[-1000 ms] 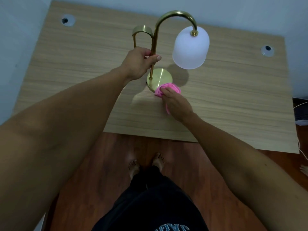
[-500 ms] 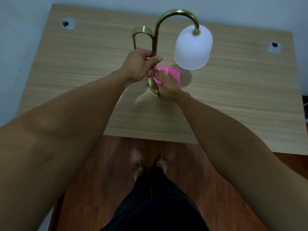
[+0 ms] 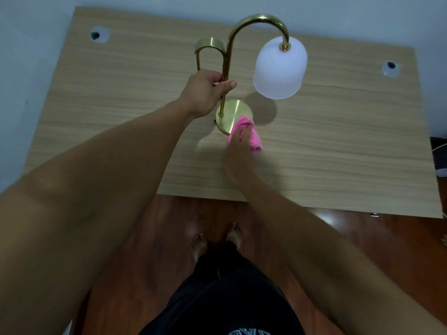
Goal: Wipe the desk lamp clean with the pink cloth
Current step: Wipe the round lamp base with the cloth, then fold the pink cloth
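Head view: desk (image 3: 338, 146) (2 grommets (image 3: 99, 36)) otherwise bare around lamp (image 3: 228, 59).

Brass desk lamp (image 3: 227, 68) upright w/ white shade — pink cloth (image 3: 244, 129) bunched on base edge.

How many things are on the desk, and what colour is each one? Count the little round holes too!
Gold lamp with white shade: 1
Pink cloth: 1
Round holes in the desk, left and right: 2
Total: 4
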`<state>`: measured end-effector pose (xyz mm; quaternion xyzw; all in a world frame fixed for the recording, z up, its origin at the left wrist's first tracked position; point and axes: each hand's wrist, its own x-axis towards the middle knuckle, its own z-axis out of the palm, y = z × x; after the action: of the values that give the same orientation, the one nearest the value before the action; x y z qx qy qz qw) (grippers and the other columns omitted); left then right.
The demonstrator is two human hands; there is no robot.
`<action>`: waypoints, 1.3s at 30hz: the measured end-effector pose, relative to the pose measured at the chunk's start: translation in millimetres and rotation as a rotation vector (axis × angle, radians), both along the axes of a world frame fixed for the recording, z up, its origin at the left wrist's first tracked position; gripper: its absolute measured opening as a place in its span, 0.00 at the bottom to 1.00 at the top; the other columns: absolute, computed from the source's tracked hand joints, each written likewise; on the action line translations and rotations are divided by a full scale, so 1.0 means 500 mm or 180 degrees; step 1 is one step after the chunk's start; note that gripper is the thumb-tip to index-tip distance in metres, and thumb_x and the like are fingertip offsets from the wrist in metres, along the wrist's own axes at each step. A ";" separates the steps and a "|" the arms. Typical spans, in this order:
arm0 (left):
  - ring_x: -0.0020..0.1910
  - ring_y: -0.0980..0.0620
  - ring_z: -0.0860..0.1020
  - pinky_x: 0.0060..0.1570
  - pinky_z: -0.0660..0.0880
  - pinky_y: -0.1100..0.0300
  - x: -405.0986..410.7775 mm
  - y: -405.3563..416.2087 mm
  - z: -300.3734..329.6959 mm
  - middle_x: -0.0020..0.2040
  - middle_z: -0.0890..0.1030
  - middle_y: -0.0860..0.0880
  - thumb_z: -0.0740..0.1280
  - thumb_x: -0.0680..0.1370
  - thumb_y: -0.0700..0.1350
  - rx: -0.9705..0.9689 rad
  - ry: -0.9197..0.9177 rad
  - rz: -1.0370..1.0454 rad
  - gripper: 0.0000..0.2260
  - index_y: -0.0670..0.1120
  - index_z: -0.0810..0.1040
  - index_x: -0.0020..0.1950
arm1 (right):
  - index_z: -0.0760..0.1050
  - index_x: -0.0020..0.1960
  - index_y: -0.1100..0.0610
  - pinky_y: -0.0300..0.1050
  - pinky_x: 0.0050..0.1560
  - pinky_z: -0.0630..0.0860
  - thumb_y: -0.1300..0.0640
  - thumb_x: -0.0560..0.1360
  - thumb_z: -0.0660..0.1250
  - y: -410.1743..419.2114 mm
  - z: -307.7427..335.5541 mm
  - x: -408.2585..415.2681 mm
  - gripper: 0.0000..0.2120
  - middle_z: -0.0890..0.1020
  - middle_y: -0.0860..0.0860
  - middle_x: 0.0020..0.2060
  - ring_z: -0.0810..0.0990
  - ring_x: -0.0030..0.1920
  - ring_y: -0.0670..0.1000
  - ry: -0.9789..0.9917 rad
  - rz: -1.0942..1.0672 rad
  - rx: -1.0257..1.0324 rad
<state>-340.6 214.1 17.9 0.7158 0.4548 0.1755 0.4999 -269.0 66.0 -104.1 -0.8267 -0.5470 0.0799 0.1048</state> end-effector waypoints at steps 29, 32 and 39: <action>0.61 0.45 0.81 0.63 0.78 0.51 -0.044 -0.074 0.012 0.63 0.82 0.42 0.72 0.79 0.51 -0.0351 0.0673 0.0020 0.24 0.43 0.74 0.73 | 0.78 0.57 0.57 0.52 0.46 0.82 0.61 0.84 0.59 -0.081 0.226 0.110 0.09 0.84 0.55 0.48 0.84 0.46 0.56 0.3569 -0.1505 0.0823; 0.51 0.46 0.77 0.44 0.73 0.56 -0.071 -0.125 0.015 0.52 0.80 0.42 0.68 0.81 0.42 -0.0716 0.0410 -0.0114 0.07 0.44 0.79 0.58 | 0.80 0.56 0.59 0.53 0.48 0.83 0.64 0.84 0.60 -0.103 0.276 0.105 0.10 0.86 0.58 0.46 0.85 0.42 0.56 0.4744 -0.1740 0.0531; 0.69 0.49 0.75 0.64 0.67 0.48 -0.110 -0.192 0.053 0.65 0.83 0.49 0.70 0.67 0.42 -0.1468 -0.0151 -0.0427 0.25 0.52 0.81 0.65 | 0.76 0.66 0.65 0.54 0.55 0.84 0.70 0.78 0.61 -0.127 0.349 0.116 0.17 0.84 0.61 0.55 0.86 0.50 0.59 0.5214 -0.1293 0.0071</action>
<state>-395.5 118.1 44.3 0.6071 0.4224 0.0501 0.6712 -211.2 2.4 70.4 -0.5888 -0.1397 0.6284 0.4889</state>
